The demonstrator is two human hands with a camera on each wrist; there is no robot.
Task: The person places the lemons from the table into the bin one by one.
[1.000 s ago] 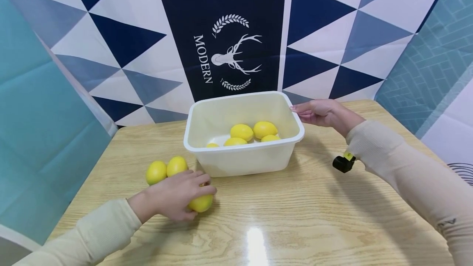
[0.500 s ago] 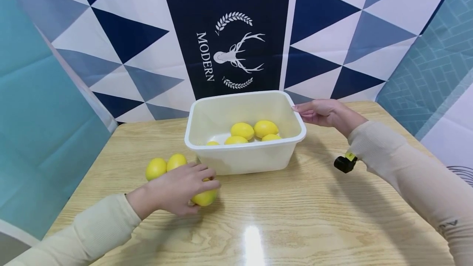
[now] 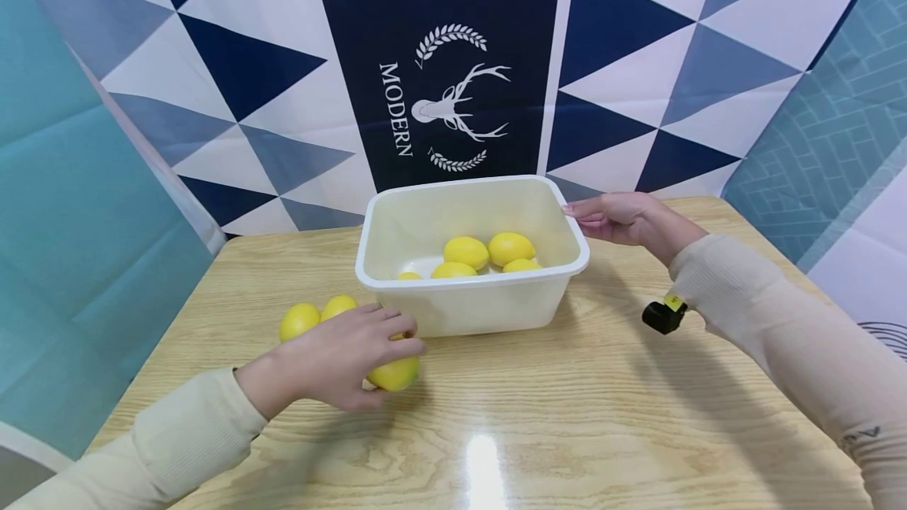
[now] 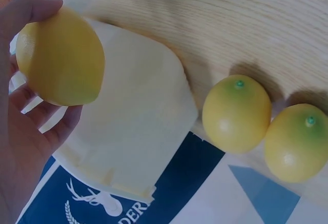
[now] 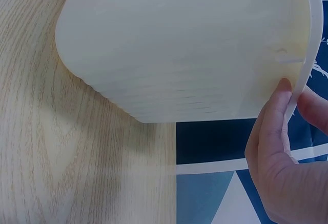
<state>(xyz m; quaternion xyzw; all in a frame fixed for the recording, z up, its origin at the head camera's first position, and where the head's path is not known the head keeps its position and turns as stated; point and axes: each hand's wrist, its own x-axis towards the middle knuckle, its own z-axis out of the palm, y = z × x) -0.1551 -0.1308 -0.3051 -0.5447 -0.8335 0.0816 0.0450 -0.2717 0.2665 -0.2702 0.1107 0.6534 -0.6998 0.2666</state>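
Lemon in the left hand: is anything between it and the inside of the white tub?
Yes, the near side of the white tub: the left hand holds the lemon outside it. Nothing else visible stands between.

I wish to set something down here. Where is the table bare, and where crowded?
The widest bare patch of table lies in front of the white bin, between the left hand and the right sleeve. Another lies behind the two loose lemons, left of the bin. It is crowded at the bin's near left corner, where the left hand grips another lemon.
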